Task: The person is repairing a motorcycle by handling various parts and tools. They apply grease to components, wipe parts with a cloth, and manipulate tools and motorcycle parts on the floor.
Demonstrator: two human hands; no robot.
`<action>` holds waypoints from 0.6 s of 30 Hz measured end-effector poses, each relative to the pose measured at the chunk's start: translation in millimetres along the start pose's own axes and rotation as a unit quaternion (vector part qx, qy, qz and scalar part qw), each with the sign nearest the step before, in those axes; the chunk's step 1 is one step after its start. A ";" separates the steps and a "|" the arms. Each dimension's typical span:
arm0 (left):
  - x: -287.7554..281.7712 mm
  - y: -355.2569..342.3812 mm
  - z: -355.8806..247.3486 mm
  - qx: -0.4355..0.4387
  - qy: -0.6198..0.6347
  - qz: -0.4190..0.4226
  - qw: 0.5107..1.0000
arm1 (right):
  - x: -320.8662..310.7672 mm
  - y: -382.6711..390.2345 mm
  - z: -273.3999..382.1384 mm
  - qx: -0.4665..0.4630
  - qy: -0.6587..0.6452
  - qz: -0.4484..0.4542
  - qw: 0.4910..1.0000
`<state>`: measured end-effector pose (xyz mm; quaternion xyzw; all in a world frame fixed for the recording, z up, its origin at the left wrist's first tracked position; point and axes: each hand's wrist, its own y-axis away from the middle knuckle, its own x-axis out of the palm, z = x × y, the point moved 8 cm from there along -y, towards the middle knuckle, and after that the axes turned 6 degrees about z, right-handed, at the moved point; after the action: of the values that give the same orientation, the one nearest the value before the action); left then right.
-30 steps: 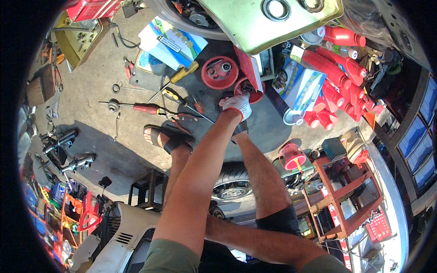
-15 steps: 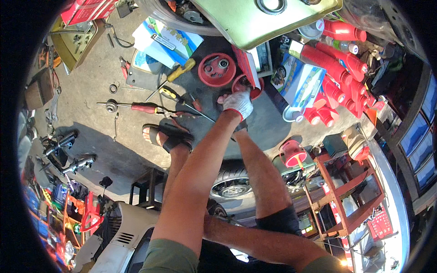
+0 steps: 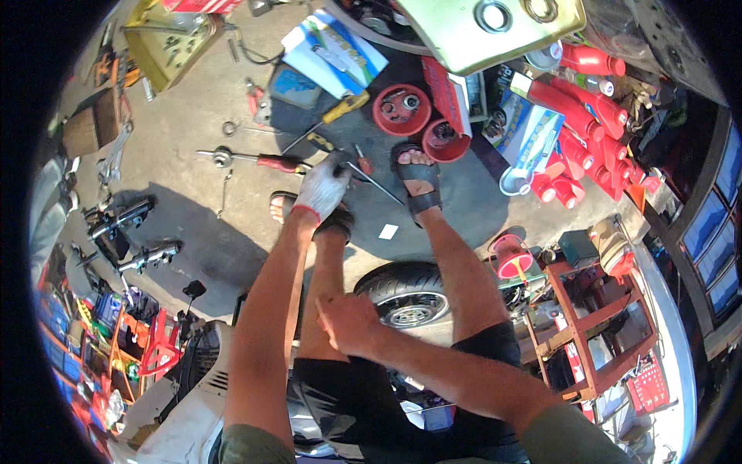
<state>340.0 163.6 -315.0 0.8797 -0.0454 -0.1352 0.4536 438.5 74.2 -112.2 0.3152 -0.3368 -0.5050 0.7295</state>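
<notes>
Grip of left hand (image 3: 323,189) and right hand (image 3: 352,323) cannot be determined; the screwdriver (image 3: 319,141), on the floor (image 3: 464,205) just beyond the left hand, could be knocked against the right sandal (image 3: 423,203) by a sweep.

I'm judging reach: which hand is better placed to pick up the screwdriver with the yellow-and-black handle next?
Left, I'd judge: the gloved left hand is close beside the screwdriver, while the bare right hand is farther back, by the left leg.

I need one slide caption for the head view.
Gloved left hand near screwdrivers, bare right hand by a leg, two red bowls ahead.
</notes>
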 end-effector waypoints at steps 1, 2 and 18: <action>-7.5 15.9 25.2 -0.027 0.031 -0.031 0.999 | -8.2 1.6 -1.0 -0.001 0.007 0.026 1.000; -17.4 33.9 50.5 -0.054 0.059 -0.065 0.995 | -15.9 5.4 1.9 -0.005 0.015 0.051 0.999; -31.0 332.1 -126.0 -0.091 0.243 -0.296 0.919 | -99.5 163.9 8.0 -0.034 -0.443 -0.270 0.854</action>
<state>359.6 74.8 29.8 0.8136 0.3410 -0.0493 0.4684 491.8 215.4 6.3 0.1116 -0.5087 -0.7795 0.3481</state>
